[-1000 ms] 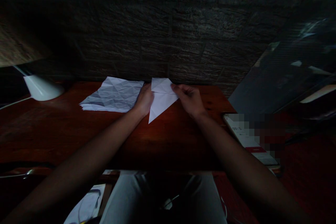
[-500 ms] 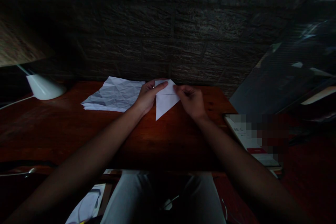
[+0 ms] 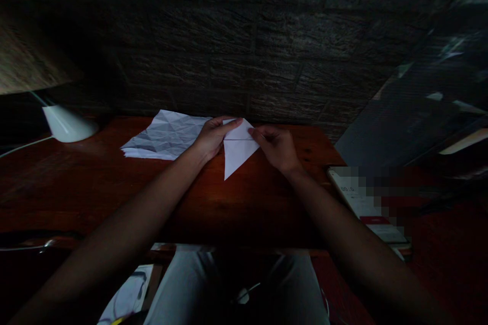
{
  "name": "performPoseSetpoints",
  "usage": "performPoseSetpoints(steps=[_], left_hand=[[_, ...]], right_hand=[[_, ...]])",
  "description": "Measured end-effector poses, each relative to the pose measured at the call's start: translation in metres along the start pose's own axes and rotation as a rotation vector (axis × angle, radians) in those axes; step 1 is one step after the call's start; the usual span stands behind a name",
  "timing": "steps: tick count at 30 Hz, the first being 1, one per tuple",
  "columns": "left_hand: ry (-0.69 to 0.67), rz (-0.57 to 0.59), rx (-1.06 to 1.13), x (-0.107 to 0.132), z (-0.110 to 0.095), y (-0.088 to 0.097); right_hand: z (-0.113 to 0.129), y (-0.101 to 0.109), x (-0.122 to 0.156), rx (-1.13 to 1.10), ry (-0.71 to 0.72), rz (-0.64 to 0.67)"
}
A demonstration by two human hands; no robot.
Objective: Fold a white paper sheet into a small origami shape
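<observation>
A folded sheet of white paper (image 3: 239, 155) is held up over the desk between both hands. It has a crease or fold edge running across it and a pointed tip hanging down. My left hand (image 3: 213, 136) grips its upper left side, thumb on top and the other fingers behind. My right hand (image 3: 277, 146) pinches the right corner with thumb and fingertips. Left of my left hand lies a stack of creased white paper (image 3: 165, 134), its right end partly behind that hand.
The reddish wooden desk (image 3: 91, 188) runs up to a dark brick wall (image 3: 229, 56). A lamp with a white base (image 3: 68, 124) stands at the left. At the right edge is a tablet-like screen (image 3: 356, 198), partly blurred out. Below, papers (image 3: 127, 292) lie beside my legs.
The folded paper and my left hand have shifted slightly left and the tip hangs a little lower. Both hands keep their hold. The whole view has moved a little.
</observation>
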State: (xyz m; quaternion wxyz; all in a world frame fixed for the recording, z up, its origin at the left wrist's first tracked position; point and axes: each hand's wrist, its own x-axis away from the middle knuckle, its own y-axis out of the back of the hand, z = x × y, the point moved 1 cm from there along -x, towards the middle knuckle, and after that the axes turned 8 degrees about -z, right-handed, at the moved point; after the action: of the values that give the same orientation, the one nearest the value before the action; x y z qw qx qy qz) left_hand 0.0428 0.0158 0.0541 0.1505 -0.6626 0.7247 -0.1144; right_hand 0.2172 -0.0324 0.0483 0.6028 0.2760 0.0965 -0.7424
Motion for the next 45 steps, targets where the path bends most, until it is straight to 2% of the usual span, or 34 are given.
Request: performPoseSetpoints(steps=[7,14,19,22,25,27,31,33,36,41,45], left_hand=[[-0.044,0.052,-0.074,-0.010,0.001,0.010],[-0.020,0.085,-0.042,-0.001,0.006,0.002],[-0.193,-0.014,-0.115,-0.006,0.006,0.006],[-0.204,-0.138,-0.170,-0.017,-0.003,0.019],[-0.240,-0.190,-0.201,-0.023,-0.014,0.030],[-0.292,-0.132,-0.237,-0.021,-0.017,0.029],[-0.309,0.175,-0.433,-0.011,-0.009,0.017],[-0.332,0.241,-0.468,-0.008,-0.005,0.014],[-0.357,0.249,-0.453,-0.009,-0.001,0.018],[-0.344,0.249,-0.491,-0.014,0.001,0.024],[-0.332,0.228,-0.463,-0.016,0.001,0.024]], right_hand=[[0.001,0.001,-0.002,-0.096,-0.105,0.074],[-0.003,0.005,-0.002,-0.020,-0.091,0.037],[0.002,0.004,-0.001,-0.027,-0.074,0.063],[0.003,0.006,-0.001,0.036,-0.041,0.070],[0.000,0.009,-0.002,0.099,-0.032,0.054],[-0.002,0.010,-0.002,0.090,-0.043,0.061],[-0.001,0.006,0.000,0.040,-0.065,0.112],[0.000,0.003,0.000,0.020,-0.076,0.129],[0.000,0.002,0.000,-0.047,-0.133,0.161],[-0.007,0.004,-0.005,-0.153,-0.221,0.306],[-0.011,0.007,-0.007,-0.145,-0.243,0.250]])
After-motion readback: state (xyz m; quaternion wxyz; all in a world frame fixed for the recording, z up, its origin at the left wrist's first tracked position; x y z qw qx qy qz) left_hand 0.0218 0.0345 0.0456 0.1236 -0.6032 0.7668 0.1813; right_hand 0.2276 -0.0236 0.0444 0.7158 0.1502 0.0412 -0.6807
